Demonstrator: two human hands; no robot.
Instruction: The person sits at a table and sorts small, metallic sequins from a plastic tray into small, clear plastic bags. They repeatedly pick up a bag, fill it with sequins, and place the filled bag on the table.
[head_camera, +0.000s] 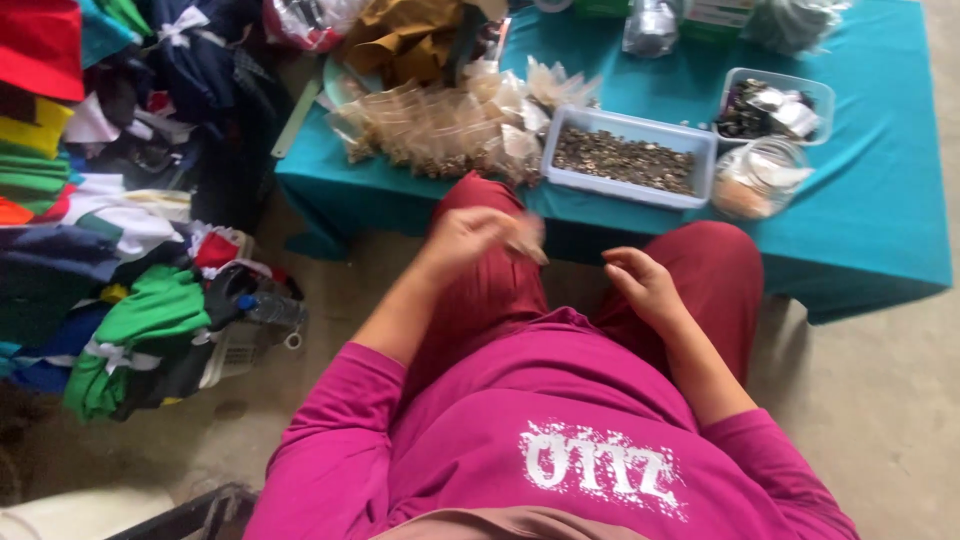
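Observation:
My left hand (472, 238) hovers over my left knee, blurred, with its fingers pinched on a small clear plastic bag (528, 240). My right hand (645, 283) rests above my right thigh, fingers loosely curled and apart, holding nothing that I can see. Both hands are just in front of a low table with a teal cloth (880, 210). Near the table's front edge stands a white rectangular tray (630, 158) filled with small dark metal pieces. A heap of small clear bags (440, 125) lies left of the tray.
A clear round container (760, 178) and a second white tray (775, 105) with dark items stand to the right. Piles of folded coloured clothes (120, 250) fill the floor on the left. Brown fabric (405, 35) lies at the table's far edge.

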